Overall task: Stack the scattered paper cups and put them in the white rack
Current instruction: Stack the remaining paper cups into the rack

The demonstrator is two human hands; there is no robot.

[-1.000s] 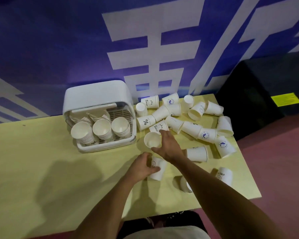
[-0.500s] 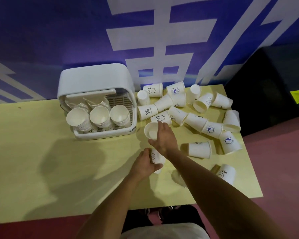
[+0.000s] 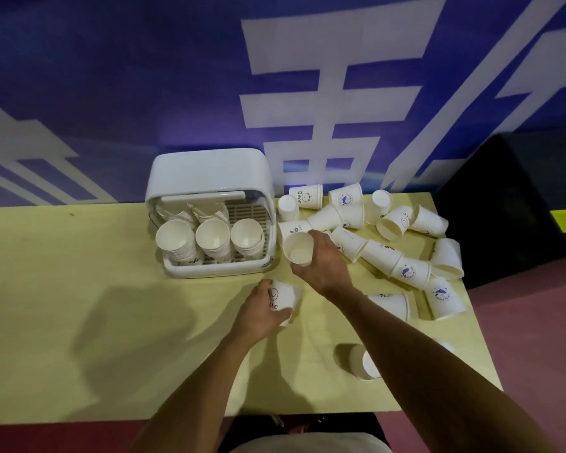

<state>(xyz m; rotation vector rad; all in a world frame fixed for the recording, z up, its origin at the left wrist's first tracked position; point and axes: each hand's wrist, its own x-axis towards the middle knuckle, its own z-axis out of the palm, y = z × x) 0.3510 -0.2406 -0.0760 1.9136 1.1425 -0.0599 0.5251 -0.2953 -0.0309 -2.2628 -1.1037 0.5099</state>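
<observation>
Paper cups (image 3: 381,253) scattered on sides across far right corner of counter (image 3: 79,289). One cup (image 3: 297,248) held in right grip (image 3: 324,266), fingers curled round wall, mouth turned up, just beside white rack (image 3: 209,171) at far edge. Smiley-printed cup (image 3: 283,297) clasped in left grip (image 3: 258,313), tilted, nearer front edge. Three cup stacks (image 3: 213,237) laid inside rack.

Dim, perhaps overhead-lit; warped edges.
</observation>
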